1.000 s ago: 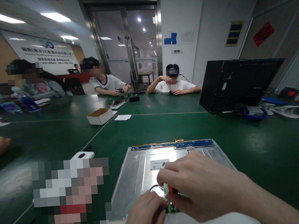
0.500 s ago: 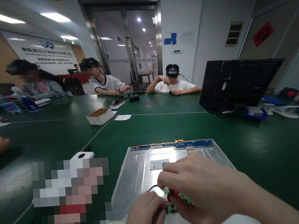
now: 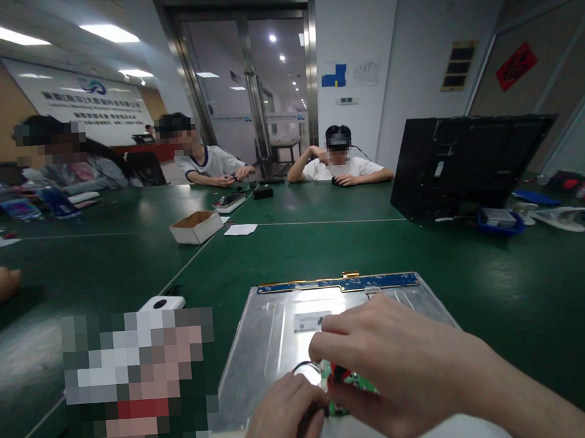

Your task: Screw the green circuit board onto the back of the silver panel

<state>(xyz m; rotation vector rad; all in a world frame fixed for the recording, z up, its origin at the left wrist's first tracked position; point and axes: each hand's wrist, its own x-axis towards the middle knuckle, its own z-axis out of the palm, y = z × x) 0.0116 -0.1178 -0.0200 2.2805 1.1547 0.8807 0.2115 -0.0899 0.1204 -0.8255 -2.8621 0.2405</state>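
Fingers bent, my right hand (image 3: 397, 360) pinches one small red-and-black thing (image 3: 337, 372) over one green board (image 3: 338, 406). My left hand (image 3: 286, 411) curls beside it, narrow; I can't tell if it holds anything. Just now almost nothing changed: my right hand only shifted a tiny bit, so I think the work goes on at the same spot. The board is at the near edge of one metal panel (image 3: 243, 376); one blue strip (image 3: 297, 287) runs along its far edge. Farther over the tabletop (image 3: 509, 310) are one open box (image 3: 196, 230) and one black screen (image 3: 469, 163).
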